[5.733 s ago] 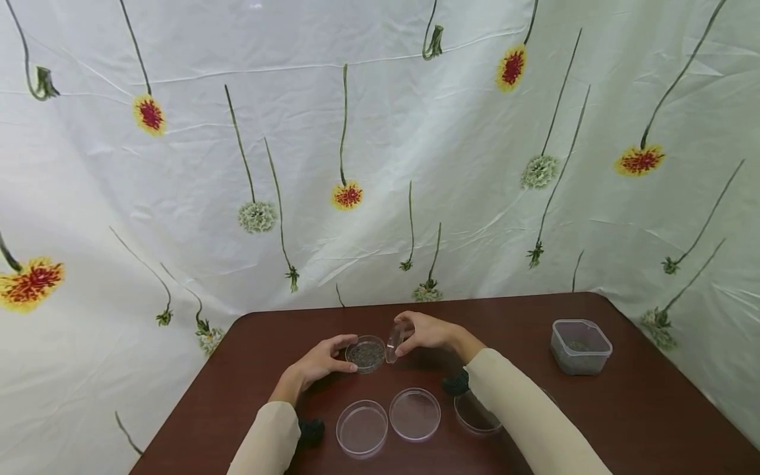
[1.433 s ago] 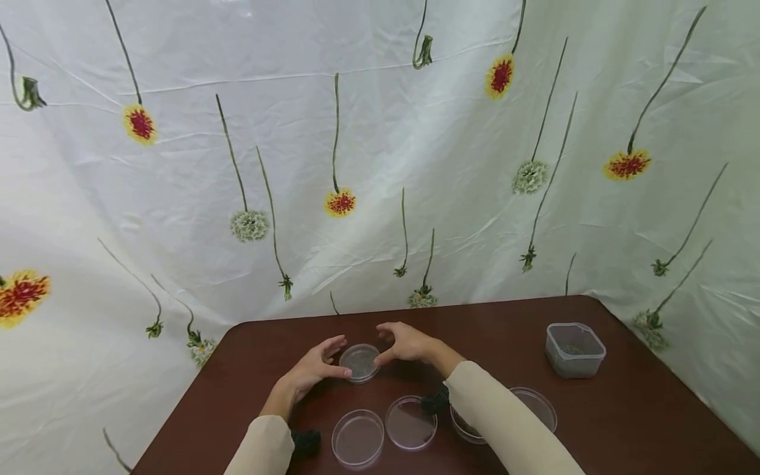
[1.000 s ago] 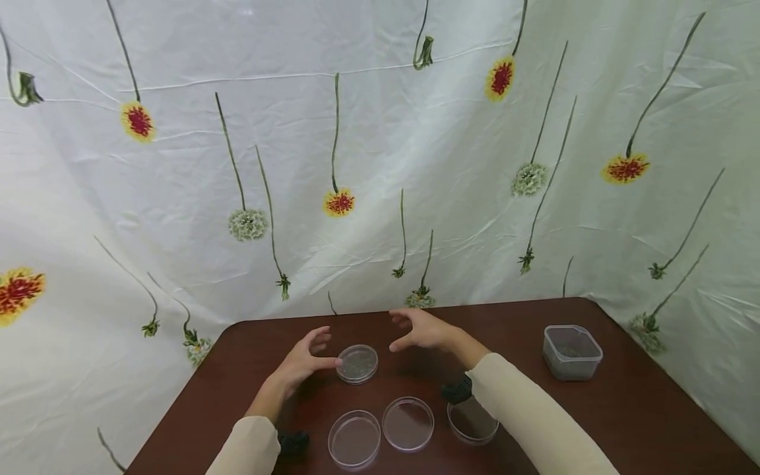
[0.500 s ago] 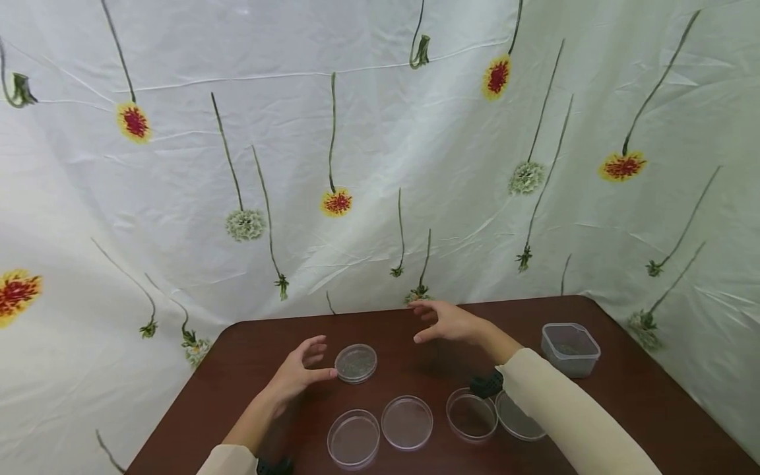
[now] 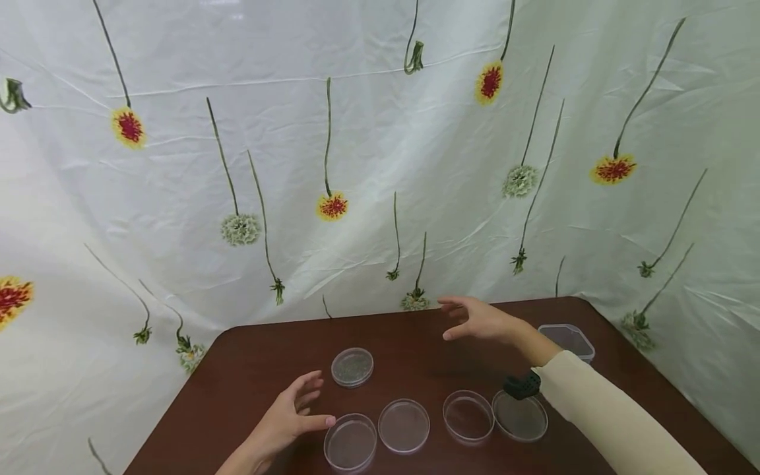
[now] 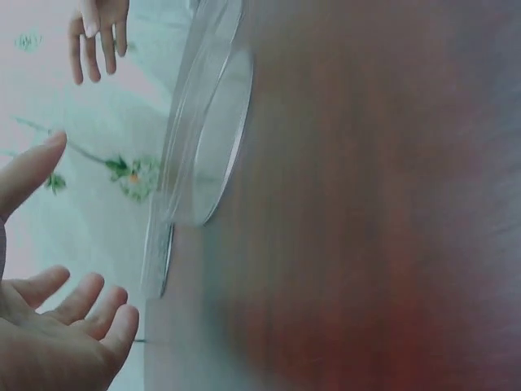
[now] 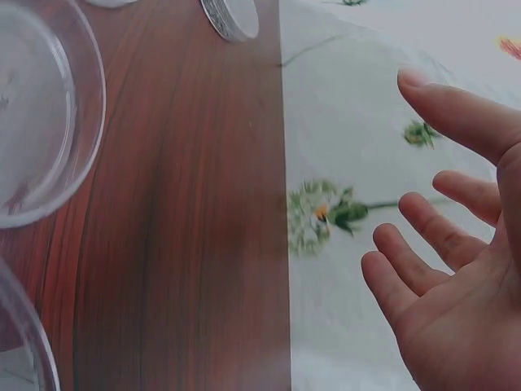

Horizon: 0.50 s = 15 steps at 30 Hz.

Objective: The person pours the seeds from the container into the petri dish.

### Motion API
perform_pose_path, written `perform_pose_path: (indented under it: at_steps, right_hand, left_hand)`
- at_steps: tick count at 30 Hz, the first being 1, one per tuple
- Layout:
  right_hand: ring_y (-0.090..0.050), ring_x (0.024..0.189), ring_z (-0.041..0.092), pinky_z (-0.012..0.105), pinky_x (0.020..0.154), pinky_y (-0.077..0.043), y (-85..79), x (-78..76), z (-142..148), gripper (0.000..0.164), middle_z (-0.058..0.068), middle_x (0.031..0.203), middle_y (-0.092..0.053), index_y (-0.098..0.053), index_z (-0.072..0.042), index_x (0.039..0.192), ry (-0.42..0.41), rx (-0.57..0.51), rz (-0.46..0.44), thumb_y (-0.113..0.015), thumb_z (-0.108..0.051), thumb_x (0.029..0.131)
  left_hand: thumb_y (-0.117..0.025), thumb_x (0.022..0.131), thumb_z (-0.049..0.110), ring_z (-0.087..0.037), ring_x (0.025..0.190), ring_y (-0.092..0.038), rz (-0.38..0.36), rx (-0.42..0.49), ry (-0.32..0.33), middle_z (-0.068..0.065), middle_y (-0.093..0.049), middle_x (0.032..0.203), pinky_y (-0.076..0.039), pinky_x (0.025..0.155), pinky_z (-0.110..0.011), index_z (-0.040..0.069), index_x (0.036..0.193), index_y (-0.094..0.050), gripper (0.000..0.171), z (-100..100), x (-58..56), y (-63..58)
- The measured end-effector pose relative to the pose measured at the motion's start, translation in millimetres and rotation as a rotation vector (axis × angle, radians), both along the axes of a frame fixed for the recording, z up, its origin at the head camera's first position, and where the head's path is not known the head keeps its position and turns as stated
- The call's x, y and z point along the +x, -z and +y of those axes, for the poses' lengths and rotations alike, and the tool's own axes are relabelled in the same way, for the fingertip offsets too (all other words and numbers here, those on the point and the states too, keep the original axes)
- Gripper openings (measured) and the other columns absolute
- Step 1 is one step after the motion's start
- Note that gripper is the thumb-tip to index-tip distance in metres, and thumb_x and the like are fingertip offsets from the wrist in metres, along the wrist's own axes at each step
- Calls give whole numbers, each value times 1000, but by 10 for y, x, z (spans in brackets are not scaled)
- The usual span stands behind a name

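Note:
A lidded petri dish (image 5: 353, 367) with grainy dark material inside stands alone toward the back of the table. My left hand (image 5: 287, 419) is in front and to the left of it, fingers loosely bent and holding nothing. Its thumb tip reaches the rim of a clear petri dish piece (image 5: 350, 444) in the head view. Farther back on the right, my right hand (image 5: 479, 320) is raised, thumb apart from the fingers and nothing between them. The right wrist view also shows this hand (image 7: 464, 269) empty. Beside the left dish piece lies another clear round piece (image 5: 404, 426).
Right of centre are two more round clear pieces, a dish (image 5: 468, 415) and a flatter one (image 5: 520, 417) partly under the right wrist's dark camera (image 5: 522, 385). A plastic tub (image 5: 567, 338) at the back right is partly hidden by the right forearm. Flowered cloth (image 5: 368, 264) hangs behind the table (image 5: 410, 336).
Earlier the right hand held the lid beside the dish; the lid is now on it. Both hands have let go and moved apart, left toward the front, right toward the right.

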State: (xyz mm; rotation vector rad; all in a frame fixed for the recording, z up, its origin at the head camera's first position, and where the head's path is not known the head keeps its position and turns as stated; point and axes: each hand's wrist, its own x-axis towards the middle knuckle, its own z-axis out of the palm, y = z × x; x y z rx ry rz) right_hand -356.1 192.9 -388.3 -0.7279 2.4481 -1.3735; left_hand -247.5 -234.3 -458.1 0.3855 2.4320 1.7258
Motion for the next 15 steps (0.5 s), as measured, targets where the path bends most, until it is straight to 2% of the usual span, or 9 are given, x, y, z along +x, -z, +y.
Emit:
perform_pose_path:
  at_steps: [4, 9, 15]
  right_hand:
    - [-35, 143, 51, 61, 105, -42, 11, 36, 222, 81, 27, 155, -40, -33, 0, 160, 21, -8, 14, -78, -16, 95]
    - [-36, 141, 53, 62, 105, -42, 20, 133, 490, 84, 30, 155, -39, -31, 1, 160, 61, 17, 46, -79, -22, 95]
    - [-33, 142, 56, 63, 106, -40, 9, 269, 799, 89, 33, 156, -34, -25, 3, 161, 128, 33, 51, -78, -24, 96]
  left_hand:
    - [-88, 83, 15, -54, 138, -41, 37, -56, 62, -34, -41, 151, -39, 106, -65, -9, 154, -33, 93, -11, 127, 37]
    - [-87, 86, 16, -59, 137, -37, 21, -76, 160, -40, -36, 151, -39, 103, -68, -14, 154, -26, 96, -6, 220, 105]
    - [-91, 81, 14, -61, 134, -38, 46, -102, 210, -41, -36, 150, -45, 99, -64, -16, 152, -28, 99, -3, 285, 224]
